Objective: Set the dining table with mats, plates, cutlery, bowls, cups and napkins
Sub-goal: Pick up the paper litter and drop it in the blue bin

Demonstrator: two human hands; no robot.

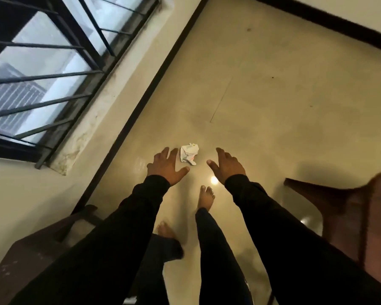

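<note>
A crumpled white napkin (189, 154) lies on the pale tiled floor, just ahead of my bare feet. My left hand (166, 166) hovers to its left, fingers spread and empty, fingertips close to the napkin's edge. My right hand (227, 165) hovers to its right, also spread and empty, a little farther from it. Both arms wear black sleeves. No table, plates or cutlery show in this view.
A barred window (42, 69) and a wall with a dark skirting line (141, 102) run along the left. A dark wooden chair (350, 216) stands at the right, and another dark piece of furniture (31, 256) at lower left. My bare feet (205, 198) stand between them.
</note>
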